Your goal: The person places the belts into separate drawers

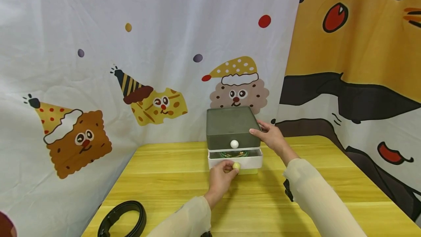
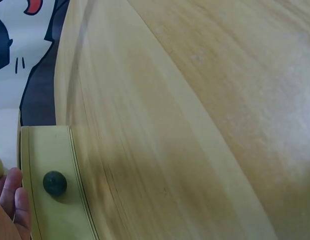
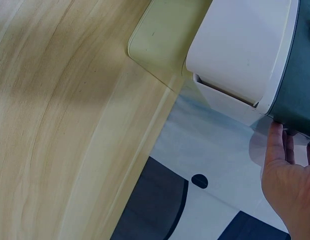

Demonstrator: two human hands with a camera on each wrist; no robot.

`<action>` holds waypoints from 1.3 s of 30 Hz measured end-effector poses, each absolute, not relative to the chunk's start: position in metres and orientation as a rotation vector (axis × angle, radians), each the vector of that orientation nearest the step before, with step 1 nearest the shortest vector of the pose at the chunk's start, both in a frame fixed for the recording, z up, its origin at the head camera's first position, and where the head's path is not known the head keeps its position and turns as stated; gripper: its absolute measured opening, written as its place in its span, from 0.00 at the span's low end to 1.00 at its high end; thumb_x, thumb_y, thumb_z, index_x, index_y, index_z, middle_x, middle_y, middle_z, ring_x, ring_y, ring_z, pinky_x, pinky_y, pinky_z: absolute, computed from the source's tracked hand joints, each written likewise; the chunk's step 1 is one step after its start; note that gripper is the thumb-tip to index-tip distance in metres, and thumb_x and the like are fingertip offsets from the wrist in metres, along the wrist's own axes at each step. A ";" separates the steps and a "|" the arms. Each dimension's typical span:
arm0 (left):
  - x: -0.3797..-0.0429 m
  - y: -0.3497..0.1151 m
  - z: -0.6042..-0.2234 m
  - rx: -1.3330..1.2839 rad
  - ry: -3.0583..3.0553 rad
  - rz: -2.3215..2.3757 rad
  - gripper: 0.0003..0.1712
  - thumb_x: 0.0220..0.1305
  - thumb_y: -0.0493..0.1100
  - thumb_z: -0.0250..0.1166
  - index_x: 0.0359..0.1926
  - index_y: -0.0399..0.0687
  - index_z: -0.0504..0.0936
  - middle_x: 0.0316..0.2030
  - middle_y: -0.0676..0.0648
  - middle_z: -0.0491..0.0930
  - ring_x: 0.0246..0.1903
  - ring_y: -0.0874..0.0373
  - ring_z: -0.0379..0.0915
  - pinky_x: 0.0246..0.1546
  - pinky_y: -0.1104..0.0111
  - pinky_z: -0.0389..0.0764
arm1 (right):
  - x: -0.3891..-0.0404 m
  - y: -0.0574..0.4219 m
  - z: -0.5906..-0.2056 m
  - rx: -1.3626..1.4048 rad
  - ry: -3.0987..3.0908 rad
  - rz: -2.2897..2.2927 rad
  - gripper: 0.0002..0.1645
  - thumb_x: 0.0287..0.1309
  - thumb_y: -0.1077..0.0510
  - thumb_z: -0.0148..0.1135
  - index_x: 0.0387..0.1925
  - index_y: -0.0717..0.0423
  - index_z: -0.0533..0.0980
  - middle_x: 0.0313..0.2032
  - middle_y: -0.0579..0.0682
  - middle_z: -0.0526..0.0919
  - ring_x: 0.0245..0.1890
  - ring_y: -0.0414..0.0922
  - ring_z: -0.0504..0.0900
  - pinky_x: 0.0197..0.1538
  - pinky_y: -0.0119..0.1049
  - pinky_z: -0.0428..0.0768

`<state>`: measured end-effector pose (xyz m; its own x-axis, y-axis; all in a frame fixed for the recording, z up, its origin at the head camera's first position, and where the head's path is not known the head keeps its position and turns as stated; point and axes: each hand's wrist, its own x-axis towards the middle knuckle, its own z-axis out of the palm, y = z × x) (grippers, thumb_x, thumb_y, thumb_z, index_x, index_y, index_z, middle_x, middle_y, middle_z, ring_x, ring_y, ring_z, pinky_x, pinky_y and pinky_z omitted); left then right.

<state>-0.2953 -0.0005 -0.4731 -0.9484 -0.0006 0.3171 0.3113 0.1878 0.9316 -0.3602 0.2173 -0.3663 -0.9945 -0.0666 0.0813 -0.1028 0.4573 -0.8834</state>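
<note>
A small stacked drawer box stands at the back of the table, with a dark green top section (image 1: 231, 121), a white drawer (image 1: 241, 162) below and a pale yellow section (image 2: 49, 150) lowest. The white drawer is pulled partly out; a coiled green cord (image 1: 234, 154) shows inside. My left hand (image 1: 221, 178) pinches the drawer's yellow knob (image 1: 236, 165) between thumb and fingers. My right hand (image 1: 273, 137) rests against the right side of the dark green section, its thumb near the top front corner. In the right wrist view, its fingers (image 3: 276, 145) press that side fairly straight.
A black looped strap, apparently a belt (image 1: 141, 218), lies at the table's front left. The wooden table (image 1: 171, 171) ends at a printed cloth (image 1: 164, 17) hanging behind. The dark green section has a white knob (image 1: 234, 144); the lowest section has a dark knob (image 2: 55, 183).
</note>
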 end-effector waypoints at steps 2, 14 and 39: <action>-0.296 0.000 -0.473 -0.303 -2.212 -1.841 0.09 0.53 0.30 0.75 0.36 0.39 0.85 0.30 0.49 0.84 0.31 0.61 0.81 0.30 0.75 0.81 | -0.360 0.217 -0.366 0.156 -2.653 1.611 0.52 0.61 0.35 0.64 0.78 0.50 0.54 0.73 0.65 0.56 0.72 0.62 0.57 0.66 0.57 0.66; -0.301 0.000 -0.473 -0.313 -2.203 -1.828 0.08 0.53 0.30 0.74 0.35 0.39 0.85 0.29 0.50 0.85 0.30 0.62 0.81 0.30 0.74 0.81 | -0.360 0.218 -0.367 0.160 -2.649 1.624 0.53 0.61 0.35 0.64 0.78 0.49 0.53 0.73 0.64 0.56 0.72 0.62 0.57 0.67 0.57 0.65; -0.306 0.000 -0.471 -0.285 -2.245 -1.734 0.08 0.53 0.32 0.75 0.35 0.42 0.86 0.28 0.52 0.85 0.30 0.64 0.80 0.29 0.74 0.79 | -0.361 0.218 -0.367 0.162 -2.646 1.648 0.54 0.60 0.33 0.64 0.78 0.49 0.52 0.74 0.64 0.54 0.72 0.61 0.55 0.67 0.58 0.63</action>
